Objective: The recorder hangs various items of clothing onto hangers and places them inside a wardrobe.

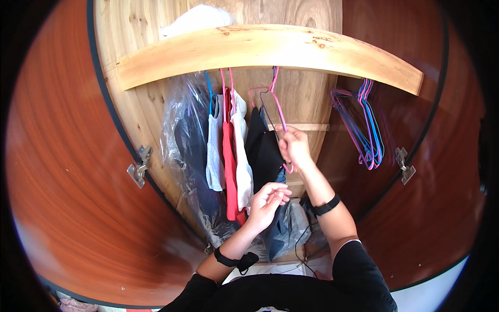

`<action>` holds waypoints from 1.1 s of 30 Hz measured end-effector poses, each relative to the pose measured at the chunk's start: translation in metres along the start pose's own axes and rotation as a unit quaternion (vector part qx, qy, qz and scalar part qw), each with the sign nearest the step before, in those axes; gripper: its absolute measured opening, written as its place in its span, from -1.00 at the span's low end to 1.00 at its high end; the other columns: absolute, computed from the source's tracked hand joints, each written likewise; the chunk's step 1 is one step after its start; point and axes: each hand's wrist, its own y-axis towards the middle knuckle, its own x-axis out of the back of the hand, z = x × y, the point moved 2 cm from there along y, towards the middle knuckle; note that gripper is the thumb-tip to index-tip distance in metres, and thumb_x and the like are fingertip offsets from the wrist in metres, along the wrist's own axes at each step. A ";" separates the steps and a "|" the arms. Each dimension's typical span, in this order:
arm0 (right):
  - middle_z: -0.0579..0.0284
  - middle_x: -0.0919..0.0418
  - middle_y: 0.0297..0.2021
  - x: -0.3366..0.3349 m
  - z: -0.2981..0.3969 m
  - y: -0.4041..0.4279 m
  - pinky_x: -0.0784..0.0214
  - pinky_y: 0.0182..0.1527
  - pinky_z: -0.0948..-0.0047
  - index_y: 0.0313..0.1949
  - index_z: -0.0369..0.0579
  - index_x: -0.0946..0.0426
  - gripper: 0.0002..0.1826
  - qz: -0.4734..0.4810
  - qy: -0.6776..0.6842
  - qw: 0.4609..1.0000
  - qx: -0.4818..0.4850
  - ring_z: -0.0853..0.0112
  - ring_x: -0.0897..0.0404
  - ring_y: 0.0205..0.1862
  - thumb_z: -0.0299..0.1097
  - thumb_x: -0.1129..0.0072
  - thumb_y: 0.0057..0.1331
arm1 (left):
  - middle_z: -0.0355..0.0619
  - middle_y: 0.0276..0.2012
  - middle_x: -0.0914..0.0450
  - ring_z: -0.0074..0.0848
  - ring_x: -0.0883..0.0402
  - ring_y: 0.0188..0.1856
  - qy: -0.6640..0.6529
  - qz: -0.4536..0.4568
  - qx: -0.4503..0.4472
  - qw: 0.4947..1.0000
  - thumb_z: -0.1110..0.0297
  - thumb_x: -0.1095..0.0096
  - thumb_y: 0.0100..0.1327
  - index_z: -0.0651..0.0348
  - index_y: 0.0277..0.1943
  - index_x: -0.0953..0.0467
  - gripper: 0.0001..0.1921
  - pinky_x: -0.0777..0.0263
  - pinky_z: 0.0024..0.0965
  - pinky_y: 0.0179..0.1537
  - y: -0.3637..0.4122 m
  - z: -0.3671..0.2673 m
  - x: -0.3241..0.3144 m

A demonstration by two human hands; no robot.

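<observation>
My right hand (295, 147) is closed on the side of a pink clothes hanger (280, 107), whose hook goes up behind the wooden board. A black garment (263, 144) hangs beside that hand, with blue denim (278, 230) showing below it. Lower and to the left, my left hand (268, 202) is raised with its fingers loosely curled and nothing seen in it. Further left hang a white garment (242, 167), a red garment (230, 175) and a grey garment (214, 152), then dark clothing in a clear plastic cover (183, 136).
A light wooden board (273, 45) spans the wardrobe above the clothes. Several bare hangers (366, 128) hang at the right. Reddish-brown doors (78, 167) with metal hinges (139, 167) stand open on both sides. A clear plastic bag (298, 222) and a dark cable lie low down.
</observation>
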 end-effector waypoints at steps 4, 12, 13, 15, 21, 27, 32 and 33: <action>0.31 -0.33 -0.74 -0.003 0.006 -0.004 0.11 -0.82 0.61 -0.01 -0.28 -0.45 -0.68 0.020 0.014 1.000 0.009 0.63 -0.16 -0.84 -0.36 0.20 0.39 | -0.09 -0.08 -0.56 -0.59 -0.54 -0.17 0.005 -0.046 -0.005 0.999 0.43 -0.01 0.41 0.27 0.08 -0.37 -0.76 -0.43 -0.51 -0.11 0.005 0.005 0.000; 0.25 -0.46 -0.62 -0.004 0.008 0.003 -0.10 -0.78 0.61 0.04 -0.30 -0.43 -0.65 0.080 0.087 0.992 -0.042 0.58 -0.29 -0.74 -0.35 0.14 0.37 | -0.13 -0.08 -0.50 -0.58 -0.49 -0.11 0.130 -0.170 -0.109 0.971 0.42 -0.07 0.36 0.25 0.13 -0.39 -0.69 -0.41 -0.52 -0.11 0.046 -0.013 0.002; 0.27 -0.48 -0.57 -0.002 0.008 0.004 -0.14 -0.76 0.63 0.05 -0.26 -0.43 -0.67 0.096 0.146 0.982 -0.075 0.58 -0.33 -0.70 -0.36 0.08 0.37 | -0.15 -0.15 -0.49 -0.59 -0.47 -0.19 0.155 -0.193 -0.130 0.960 0.46 -0.13 0.33 0.26 0.10 -0.39 -0.70 -0.40 -0.56 -0.16 0.054 -0.021 -0.004; 0.30 -0.49 -0.48 0.006 -0.007 0.013 -0.33 -0.55 0.68 0.02 -0.17 -0.48 -0.73 0.178 0.219 0.954 -0.103 0.57 -0.46 -0.54 -0.39 -0.06 0.36 | -0.11 -0.16 -0.50 -0.52 -0.49 -0.20 0.213 -0.170 -0.117 0.955 0.40 -0.13 0.34 0.27 0.09 -0.40 -0.70 -0.42 -0.49 -0.17 0.069 -0.034 -0.005; 0.23 -0.53 -0.43 -0.011 -0.009 0.004 -0.40 -0.47 0.65 0.04 -0.19 -0.49 -0.72 0.095 0.189 0.974 -0.075 0.54 -0.51 -0.50 -0.38 -0.02 0.38 | -0.15 -0.42 -0.57 -0.53 -0.54 -0.44 0.250 -0.188 -0.101 0.944 0.31 -0.19 0.30 0.28 -0.05 -0.47 -0.74 -0.43 -0.44 -0.34 0.110 -0.021 0.012; 0.25 -0.51 -0.44 0.000 -0.007 0.007 -0.20 -0.70 0.67 0.06 -0.26 -0.43 -0.68 0.111 0.212 0.970 -0.052 0.62 -0.39 -0.60 -0.47 0.18 0.38 | -0.15 -0.34 -0.55 -0.63 -0.51 -0.54 0.105 -0.181 -0.062 0.976 0.46 -0.14 0.31 0.37 -0.11 -0.55 -0.82 -0.36 -0.60 -0.48 0.120 -0.026 0.003; 0.26 -0.50 -0.39 0.005 -0.003 0.007 -0.14 -0.72 0.73 0.05 -0.25 -0.41 -0.70 0.098 0.216 0.967 -0.096 0.62 -0.40 -0.55 -0.50 0.16 0.37 | -0.11 -0.18 -0.55 -0.51 -0.50 -0.06 0.183 -0.210 -0.112 0.954 0.47 -0.12 0.29 0.38 -0.15 -0.62 -0.81 -0.32 -0.48 0.02 0.112 -0.061 0.001; 0.26 -0.50 -0.39 0.005 -0.004 0.008 -0.14 -0.72 0.73 0.05 -0.25 -0.41 -0.70 0.101 0.216 0.966 -0.096 0.62 -0.40 -0.55 -0.50 0.16 0.37 | -0.12 -0.17 -0.57 -0.52 -0.52 -0.08 0.169 -0.207 -0.127 0.955 0.48 -0.11 0.28 0.38 -0.12 -0.62 -0.80 -0.35 -0.48 0.00 0.112 -0.065 0.006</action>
